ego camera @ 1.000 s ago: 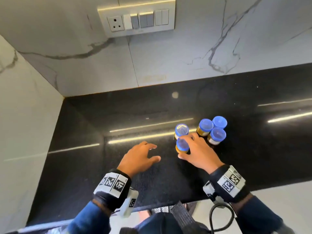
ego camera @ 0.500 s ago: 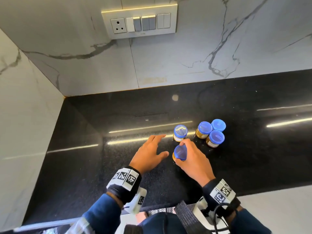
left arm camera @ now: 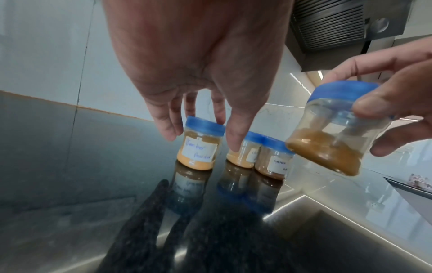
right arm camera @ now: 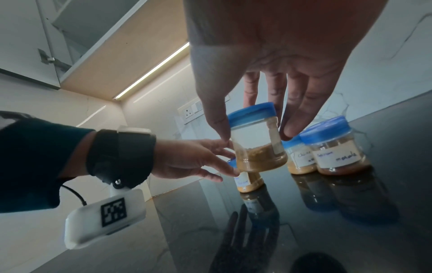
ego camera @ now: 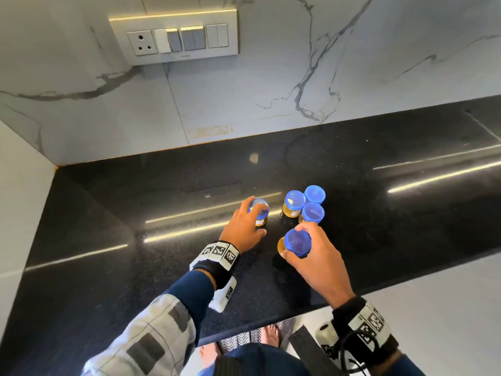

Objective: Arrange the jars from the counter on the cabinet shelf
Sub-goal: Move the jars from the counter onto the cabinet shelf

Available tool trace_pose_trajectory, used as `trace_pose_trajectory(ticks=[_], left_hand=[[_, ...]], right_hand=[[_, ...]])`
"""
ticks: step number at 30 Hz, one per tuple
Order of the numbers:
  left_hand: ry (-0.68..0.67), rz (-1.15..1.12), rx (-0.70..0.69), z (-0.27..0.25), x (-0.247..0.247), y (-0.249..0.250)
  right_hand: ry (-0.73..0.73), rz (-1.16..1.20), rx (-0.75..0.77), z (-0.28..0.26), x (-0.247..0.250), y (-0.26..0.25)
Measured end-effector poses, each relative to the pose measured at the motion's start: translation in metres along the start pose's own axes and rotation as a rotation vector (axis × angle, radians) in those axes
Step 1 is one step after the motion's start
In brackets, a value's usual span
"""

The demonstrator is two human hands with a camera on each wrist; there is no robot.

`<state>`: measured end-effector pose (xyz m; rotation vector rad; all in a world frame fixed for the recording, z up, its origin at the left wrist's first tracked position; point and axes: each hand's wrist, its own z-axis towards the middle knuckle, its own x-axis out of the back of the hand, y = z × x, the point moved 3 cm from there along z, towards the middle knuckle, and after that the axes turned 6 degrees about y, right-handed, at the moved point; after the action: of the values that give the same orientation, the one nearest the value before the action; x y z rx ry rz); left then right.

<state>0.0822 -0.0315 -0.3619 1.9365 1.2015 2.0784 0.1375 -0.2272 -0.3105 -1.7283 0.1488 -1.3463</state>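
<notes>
Several small clear jars with blue lids hold brown or orange powder on the black counter (ego camera: 135,213). My right hand (ego camera: 296,241) grips one jar (ego camera: 295,244) by its lid, thumb on one side and fingers on the other. That jar (right arm camera: 257,144) hangs tilted above the counter, about half full. My left hand (ego camera: 253,217) reaches over the labelled left jar (ego camera: 259,213). Its fingertips (left arm camera: 219,120) touch the lid with fairly straight fingers, the thumb off to the side. That jar (left arm camera: 200,146) stands on the counter. Three more jars (ego camera: 311,204) stand clustered to the right.
A switch panel (ego camera: 176,39) sits on the marble backsplash behind the counter. A white side wall (ego camera: 21,213) closes the left. The counter's front edge (ego camera: 271,318) runs close to my body. An overhead cabinet (right arm camera: 70,37) with a light strip hangs above.
My right hand has lifted its jar off the counter and drawn it toward me. My left hand has moved forward and right until its fingers reached the left jar's lid.
</notes>
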Motion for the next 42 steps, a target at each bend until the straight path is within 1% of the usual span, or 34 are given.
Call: trace_pose_trajectory(ticks=[4, 9, 13, 18, 20, 23, 27, 31, 37, 40, 42], left_hand=[[0.102, -0.041, -0.017, -0.005, -0.005, -0.006], [0.189, -0.067, 0.035, -0.015, -0.003, -0.010], [0.190, -0.071, 0.089, -0.027, -0.003, -0.013], [0.166, -0.007, 0.144, -0.041, -0.005, -0.015], [0.167, 0.001, 0.132, -0.045, -0.001, -0.016], [0.204, -0.027, 0.120, -0.048, 0.008, -0.008], [0.302, -0.146, 0.064, -0.047, 0.030, 0.010], [0.373, -0.222, 0.005, -0.046, 0.054, 0.027], [0.447, -0.195, -0.115, -0.049, 0.098, 0.050], [0.475, -0.154, -0.184, -0.051, 0.132, 0.064], [0.523, -0.132, -0.248, -0.053, 0.159, 0.076]], right_hand=[[0.019, 0.013, -0.001, -0.004, 0.004, 0.010], [0.009, 0.037, 0.017, -0.006, 0.001, 0.016], [-0.003, 0.089, 0.057, -0.003, -0.001, 0.013], [-0.008, 0.160, 0.112, 0.004, 0.002, 0.012], [0.004, 0.175, 0.120, 0.005, 0.004, 0.009], [0.009, 0.213, 0.126, 0.008, 0.012, 0.011], [0.060, 0.254, 0.101, 0.015, 0.023, 0.007], [0.150, 0.311, 0.123, 0.024, 0.035, -0.007], [0.218, 0.307, 0.181, 0.028, 0.041, -0.036], [0.251, 0.315, 0.220, 0.028, 0.050, -0.061], [0.285, 0.338, 0.245, 0.031, 0.063, -0.079]])
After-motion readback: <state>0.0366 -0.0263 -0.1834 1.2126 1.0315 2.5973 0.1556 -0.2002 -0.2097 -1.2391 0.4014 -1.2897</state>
